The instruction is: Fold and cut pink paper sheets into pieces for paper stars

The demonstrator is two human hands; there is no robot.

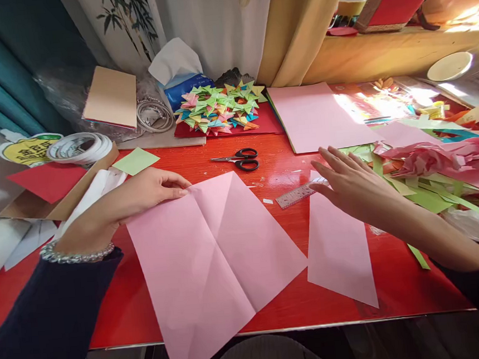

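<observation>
My left hand (156, 187) pinches the upper edge of a large pink sheet of paper (196, 261). Crossing creases run over this sheet, and its lower corner hangs past the table's front edge. My right hand (342, 173) is open, fingers stretched out, above a narrower pink strip of paper (340, 249). Partly under those fingers lies a clear ruler (295, 196). Whether the hand touches the ruler or the strip, I cannot tell. Beyond the large sheet rests a pair of scissors (246, 159) with black handles.
A stack of pink paper (313, 117) lies at the back right, beside crumpled pink paper (434, 157) and green scraps (429, 199). Folded paper stars (220, 108) are heaped at the back. On the left are a tape roll (79, 147) and a green square (136, 161).
</observation>
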